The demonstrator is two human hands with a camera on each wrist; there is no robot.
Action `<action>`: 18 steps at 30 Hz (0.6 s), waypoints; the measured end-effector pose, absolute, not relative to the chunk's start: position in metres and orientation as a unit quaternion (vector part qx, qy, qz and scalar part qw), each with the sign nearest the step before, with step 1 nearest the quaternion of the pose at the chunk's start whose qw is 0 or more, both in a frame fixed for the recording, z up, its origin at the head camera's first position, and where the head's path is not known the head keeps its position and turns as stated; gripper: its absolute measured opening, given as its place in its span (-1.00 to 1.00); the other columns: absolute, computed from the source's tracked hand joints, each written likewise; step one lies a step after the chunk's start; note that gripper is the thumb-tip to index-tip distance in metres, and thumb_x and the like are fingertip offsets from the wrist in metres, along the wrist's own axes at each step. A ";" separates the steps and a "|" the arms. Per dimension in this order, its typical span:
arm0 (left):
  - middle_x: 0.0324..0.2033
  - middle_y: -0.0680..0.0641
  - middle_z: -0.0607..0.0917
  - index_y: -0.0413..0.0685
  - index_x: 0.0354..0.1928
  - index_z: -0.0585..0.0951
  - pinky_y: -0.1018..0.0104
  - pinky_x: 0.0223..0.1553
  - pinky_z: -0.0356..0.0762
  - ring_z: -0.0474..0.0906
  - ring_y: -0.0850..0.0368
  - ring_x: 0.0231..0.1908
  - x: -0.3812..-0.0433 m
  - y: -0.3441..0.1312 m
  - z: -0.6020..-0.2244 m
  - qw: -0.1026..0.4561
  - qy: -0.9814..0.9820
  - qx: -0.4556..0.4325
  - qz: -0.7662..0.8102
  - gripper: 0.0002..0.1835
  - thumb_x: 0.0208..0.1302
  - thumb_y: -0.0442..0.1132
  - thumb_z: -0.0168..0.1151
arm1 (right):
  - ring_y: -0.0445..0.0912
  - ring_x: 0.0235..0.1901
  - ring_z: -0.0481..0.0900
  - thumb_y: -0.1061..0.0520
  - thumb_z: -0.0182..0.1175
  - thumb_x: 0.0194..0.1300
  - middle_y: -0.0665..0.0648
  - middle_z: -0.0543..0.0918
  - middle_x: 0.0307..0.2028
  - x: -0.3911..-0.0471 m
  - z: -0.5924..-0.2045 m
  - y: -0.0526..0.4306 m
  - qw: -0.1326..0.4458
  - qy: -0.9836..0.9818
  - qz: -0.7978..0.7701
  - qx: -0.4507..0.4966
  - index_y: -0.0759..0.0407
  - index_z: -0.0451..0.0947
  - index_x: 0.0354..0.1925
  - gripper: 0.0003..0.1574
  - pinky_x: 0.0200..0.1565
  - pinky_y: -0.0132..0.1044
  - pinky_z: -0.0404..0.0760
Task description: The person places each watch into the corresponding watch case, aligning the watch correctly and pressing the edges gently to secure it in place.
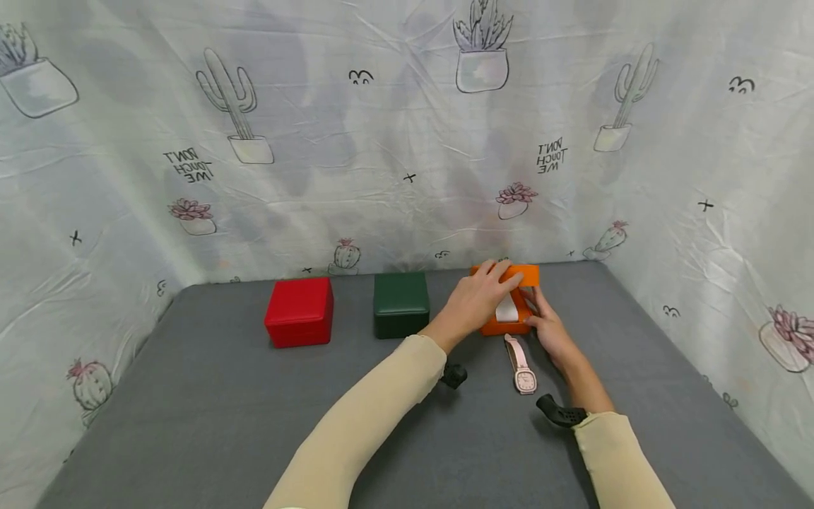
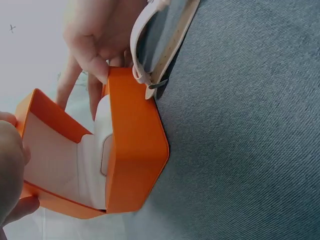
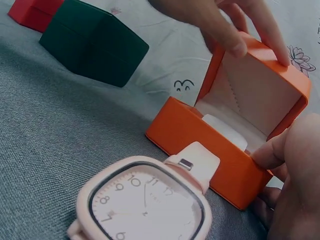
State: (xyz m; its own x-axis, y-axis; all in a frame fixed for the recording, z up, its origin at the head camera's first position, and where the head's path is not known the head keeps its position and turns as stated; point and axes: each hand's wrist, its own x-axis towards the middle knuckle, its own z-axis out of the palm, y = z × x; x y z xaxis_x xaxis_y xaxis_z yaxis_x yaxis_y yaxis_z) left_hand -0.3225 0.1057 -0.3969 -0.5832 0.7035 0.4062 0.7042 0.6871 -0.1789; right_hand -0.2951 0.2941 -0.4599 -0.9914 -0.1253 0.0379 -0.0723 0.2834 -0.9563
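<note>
An orange watch box (image 1: 502, 329) stands on the table with its lid raised, showing a pale lining and a white cushion (image 3: 225, 131). My left hand (image 1: 477, 293) grips the lid's upper edge, fingers over the outside and thumb at the rim. At the right side of the base, my right hand (image 1: 553, 336) holds the box, with its thumb on the near wall. A pink wristwatch (image 1: 525, 380) lies face up in front of the box, its strap pointing towards it. In the right wrist view the watch dial (image 3: 145, 210) fills the foreground.
Left of the orange box stands a closed dark green box (image 1: 401, 304), and farther left a closed red box (image 1: 299, 311). A white curtain (image 1: 381, 141) printed with cacti hangs behind the grey tabletop (image 1: 222, 424). Black wrist mounts (image 1: 559, 411) stick out near both wrists.
</note>
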 end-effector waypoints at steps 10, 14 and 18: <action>0.51 0.01 0.06 0.13 0.49 0.16 0.18 0.17 0.54 -0.03 -0.06 0.50 -0.329 0.118 -0.390 0.188 -0.923 -0.334 0.019 -0.37 0.44 -0.15 0.06 | 0.22 0.51 -0.20 0.45 -0.23 0.32 0.31 -0.10 0.52 -0.296 -0.462 0.294 0.018 0.801 -0.593 -0.080 -0.12 -0.46 0.53 0.04 0.41 0.04 0.05; 0.55 0.03 -0.22 0.05 0.55 -0.14 0.01 0.44 0.17 -0.34 -0.07 0.54 -0.326 0.121 -0.389 0.139 -0.933 -0.324 0.074 -0.11 0.36 -0.06 0.16 | 0.22 0.51 -0.23 0.46 -0.25 0.32 0.34 -0.11 0.52 -0.295 -0.463 0.291 0.011 0.798 -0.596 -0.083 -0.04 -0.47 0.53 0.02 0.42 0.20 -0.12; 0.55 -0.04 -0.15 0.00 0.54 -0.09 -0.04 0.46 0.10 -0.27 -0.02 0.54 -0.322 0.120 -0.392 0.154 -0.924 -0.340 0.083 -0.09 0.33 0.05 0.17 | 0.21 0.51 -0.24 0.45 -0.25 0.32 0.33 -0.13 0.52 -0.295 -0.466 0.292 0.013 0.800 -0.594 -0.084 -0.04 -0.46 0.53 0.01 0.41 0.16 -0.07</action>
State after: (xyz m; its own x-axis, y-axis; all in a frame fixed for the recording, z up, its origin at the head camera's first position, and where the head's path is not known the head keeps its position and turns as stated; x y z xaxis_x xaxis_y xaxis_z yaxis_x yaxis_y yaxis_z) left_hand -0.3216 0.1204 -0.3925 -0.7213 0.6537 0.2290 0.6025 0.7552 -0.2584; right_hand -0.2954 0.2918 -0.4655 -0.9854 -0.1502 0.0795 -0.1195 0.2799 -0.9526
